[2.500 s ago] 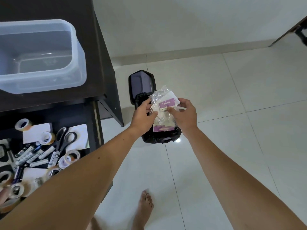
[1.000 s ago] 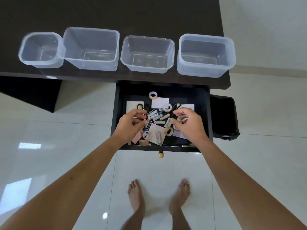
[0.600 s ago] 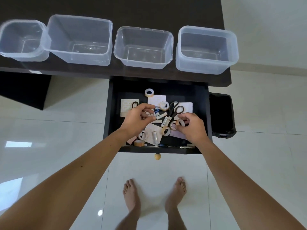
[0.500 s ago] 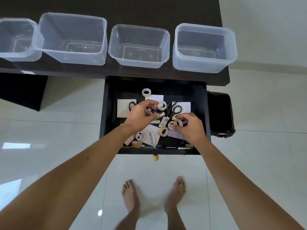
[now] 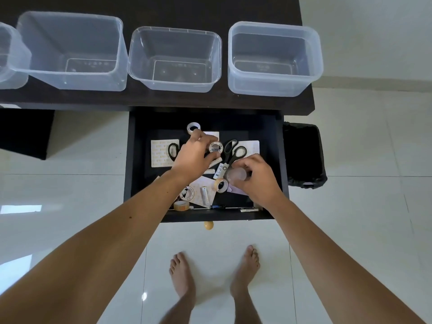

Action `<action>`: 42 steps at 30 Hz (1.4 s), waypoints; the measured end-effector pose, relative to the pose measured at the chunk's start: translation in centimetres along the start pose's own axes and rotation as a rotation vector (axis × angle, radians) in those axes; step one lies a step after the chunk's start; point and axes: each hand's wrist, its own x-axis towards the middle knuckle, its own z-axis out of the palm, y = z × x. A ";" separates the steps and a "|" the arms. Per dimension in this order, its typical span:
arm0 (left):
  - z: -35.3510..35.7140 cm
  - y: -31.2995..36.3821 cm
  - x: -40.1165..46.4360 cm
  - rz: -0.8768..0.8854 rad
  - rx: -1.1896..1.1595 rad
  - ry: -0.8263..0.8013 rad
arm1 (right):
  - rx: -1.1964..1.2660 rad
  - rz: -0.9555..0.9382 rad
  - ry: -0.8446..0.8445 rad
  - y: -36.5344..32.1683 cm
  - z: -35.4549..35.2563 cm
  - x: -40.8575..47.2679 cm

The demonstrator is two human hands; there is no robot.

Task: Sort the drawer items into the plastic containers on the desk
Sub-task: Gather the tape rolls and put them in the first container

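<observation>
Several clear plastic containers stand in a row on the dark desk [image 5: 163, 99]: one cut off at the left [image 5: 9, 54], a large one [image 5: 70, 50], a middle one [image 5: 174, 59] and a right one [image 5: 274, 59], all holding nothing. Below them the open drawer [image 5: 133, 160] holds tape rolls, batteries, paper cards and black scissors [image 5: 231, 153]. My left hand [image 5: 194, 157] pinches a white labelled tape roll [image 5: 215, 148] that lies in the drawer. My right hand [image 5: 254, 178] holds a translucent tape roll [image 5: 236, 175] just above the drawer's contents.
More tape rolls [image 5: 193, 127] [image 5: 221, 185] [image 5: 187, 192], a brown roll [image 5: 181, 205], a battery [image 5: 205, 195] and a second pair of scissors [image 5: 173, 152] lie in the drawer. A black bin [image 5: 304, 155] stands right of it. My bare feet are on the white tiles below.
I turned from the bin, where I held a plastic packet, to the drawer. My left hand moved up to the labelled roll; my right hand lifted a translucent roll.
</observation>
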 end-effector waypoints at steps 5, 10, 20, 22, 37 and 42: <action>-0.6 -0.6 -0.4 0.047 0.122 0.005 | -0.034 0.016 -0.020 -0.2 0.2 0.2; -0.9 -0.9 -0.9 0.162 0.272 -0.009 | -0.095 -0.013 -0.024 -0.3 0.7 0.4; -2.0 -2.1 -2.5 0.220 0.016 0.000 | -0.122 -0.030 -0.022 -0.8 0.3 0.0; -2.3 -2.3 -3.0 0.179 -0.085 0.022 | -0.109 -0.039 -0.015 -1.0 0.3 -0.2; -3.2 -3.3 -3.6 -0.168 -0.456 0.074 | -0.078 -0.229 -0.181 -1.5 0.4 -0.4; -4.1 -3.6 -2.6 -0.126 -0.413 0.114 | -0.108 -0.250 -0.238 -1.5 0.5 0.1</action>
